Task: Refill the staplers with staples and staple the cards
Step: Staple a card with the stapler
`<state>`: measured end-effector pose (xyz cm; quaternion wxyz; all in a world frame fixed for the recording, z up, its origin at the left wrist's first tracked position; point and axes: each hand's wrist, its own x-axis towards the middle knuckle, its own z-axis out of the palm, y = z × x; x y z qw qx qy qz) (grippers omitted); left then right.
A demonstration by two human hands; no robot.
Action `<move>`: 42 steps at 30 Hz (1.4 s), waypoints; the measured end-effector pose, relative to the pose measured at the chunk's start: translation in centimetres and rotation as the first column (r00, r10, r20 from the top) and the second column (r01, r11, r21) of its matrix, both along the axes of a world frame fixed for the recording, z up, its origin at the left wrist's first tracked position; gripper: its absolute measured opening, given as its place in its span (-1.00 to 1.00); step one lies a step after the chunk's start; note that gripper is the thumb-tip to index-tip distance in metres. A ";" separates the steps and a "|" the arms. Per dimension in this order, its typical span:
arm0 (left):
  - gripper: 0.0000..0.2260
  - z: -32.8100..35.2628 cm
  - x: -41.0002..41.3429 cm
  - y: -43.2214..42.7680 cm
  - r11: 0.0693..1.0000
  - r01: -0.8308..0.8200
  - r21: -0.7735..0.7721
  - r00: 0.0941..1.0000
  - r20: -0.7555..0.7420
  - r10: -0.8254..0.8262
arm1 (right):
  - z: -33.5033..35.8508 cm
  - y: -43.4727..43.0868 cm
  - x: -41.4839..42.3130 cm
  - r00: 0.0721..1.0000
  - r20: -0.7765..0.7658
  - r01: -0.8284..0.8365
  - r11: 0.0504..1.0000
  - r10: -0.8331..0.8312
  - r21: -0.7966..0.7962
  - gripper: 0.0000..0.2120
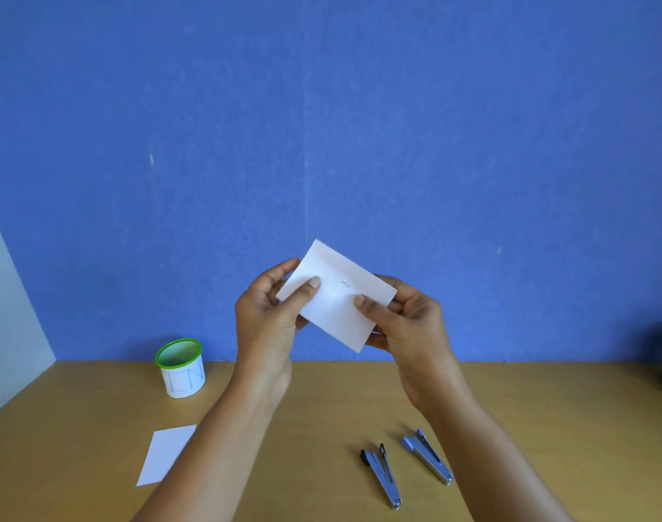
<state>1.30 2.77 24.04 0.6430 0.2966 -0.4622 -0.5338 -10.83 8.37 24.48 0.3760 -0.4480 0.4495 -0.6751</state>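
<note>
just a bare left hand [263,314] and bare right hand [408,318], forearms [209,446] uncovered down to the frame edge, thumbnails [314,282] short and neatly trimmed

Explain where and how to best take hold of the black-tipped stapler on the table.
Probably pinch the black-tipped stapler across its slim middle, coming from above and gripping the two long sides. It lies lengthwise on the table, and the blue-tipped stapler lies apart from it, so both sides are free.
</note>
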 end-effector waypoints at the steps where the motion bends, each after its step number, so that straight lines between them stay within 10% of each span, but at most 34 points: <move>1: -0.84 -0.4 0.4 -0.3 0.999 0.046 0.017 0.998 0.046 -0.047 | -0.3 -0.2 -0.1 0.999 -0.036 -0.010 1.000 0.011 0.026 -0.83; 14: -0.92 -9.3 5.7 -5.5 0.938 0.078 0.339 0.973 0.179 -0.145 | -5.3 -7.4 2.6 0.939 -0.291 -0.059 0.918 0.185 0.393 -0.80; 26: -0.87 -19.9 17.5 -15.0 0.816 -0.245 0.523 0.883 0.467 -0.034 | -8.6 -18.0 9.1 0.651 -0.651 0.040 0.839 0.391 0.543 -0.57; 35: -0.69 -25.8 23.6 -21.8 0.839 -0.503 0.206 0.287 0.956 -0.062 | -10.8 -26.5 14.2 0.614 -0.679 0.086 0.820 0.403 0.565 -0.52; 42: -0.48 -29.7 25.8 -23.2 0.897 -0.442 0.024 -0.119 0.989 -0.085 | -11.5 -31.3 18.0 0.642 -0.680 0.038 0.872 0.353 0.488 -0.54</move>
